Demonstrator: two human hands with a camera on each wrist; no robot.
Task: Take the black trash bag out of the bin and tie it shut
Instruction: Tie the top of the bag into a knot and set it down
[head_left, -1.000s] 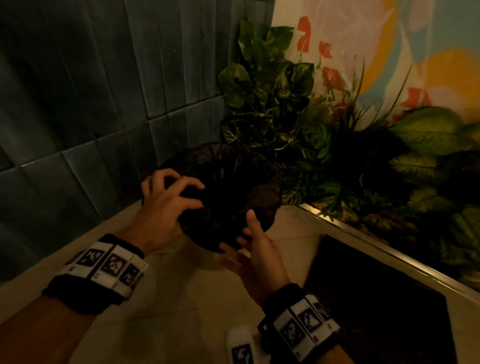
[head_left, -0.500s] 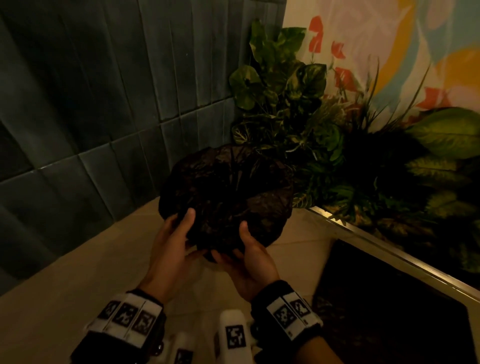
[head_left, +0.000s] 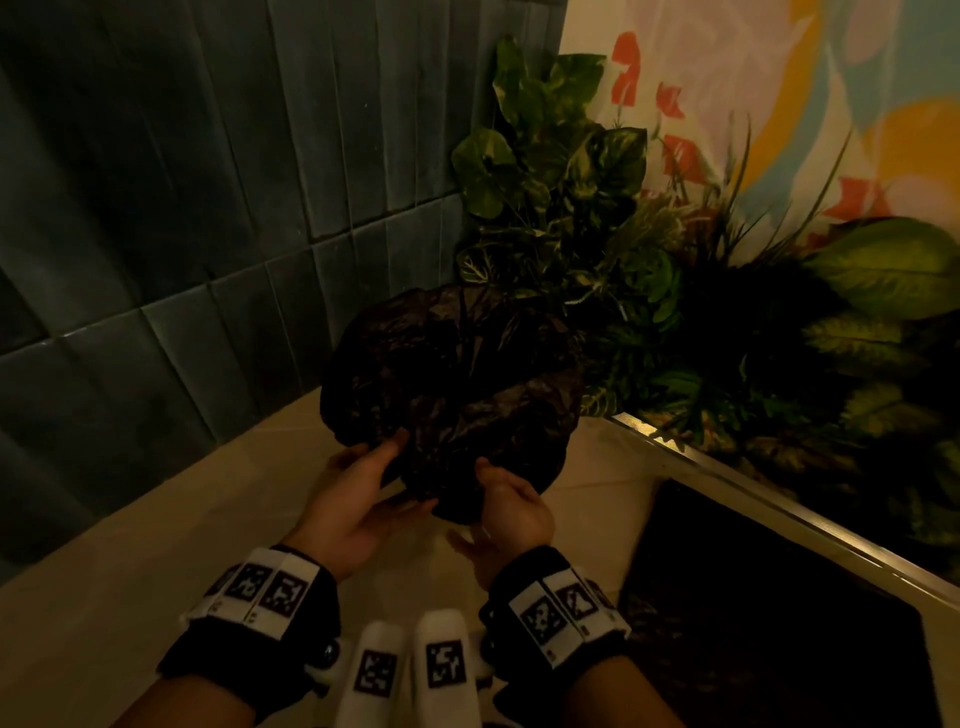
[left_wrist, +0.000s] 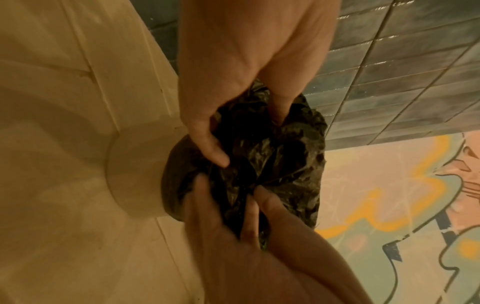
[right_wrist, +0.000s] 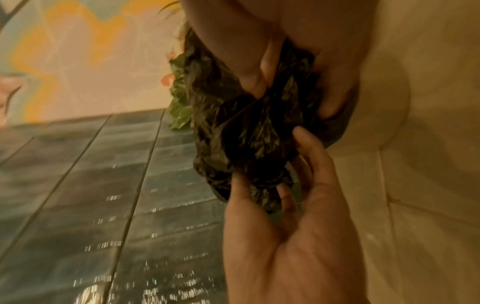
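Observation:
The black trash bag (head_left: 452, 384) sits crumpled in the mouth of a round cream bin (left_wrist: 130, 174), which the bag hides in the head view. My left hand (head_left: 374, 478) grips the bag's near edge, thumb on top and fingers underneath. My right hand (head_left: 498, 493) pinches the same edge just to the right, a few centimetres away. In the left wrist view the left hand (left_wrist: 228, 197) and the right hand (left_wrist: 246, 131) bunch the bag (left_wrist: 272, 160) between them. The right wrist view shows my right hand (right_wrist: 272, 181) under the bag (right_wrist: 246, 133) and the bin (right_wrist: 376, 102) behind it.
A teal tiled wall (head_left: 182, 208) rises to the left and behind. Leafy plants (head_left: 597, 234) crowd close behind the bin, in front of a painted wall (head_left: 831, 104). A metal strip (head_left: 727, 467) borders a dark panel (head_left: 753, 597) on the right. Beige floor (head_left: 130, 597) lies around.
My left hand left the bag's far-left rim and came to the near edge beside my right hand. Both hands now grip the plastic, and the near edge is gathered.

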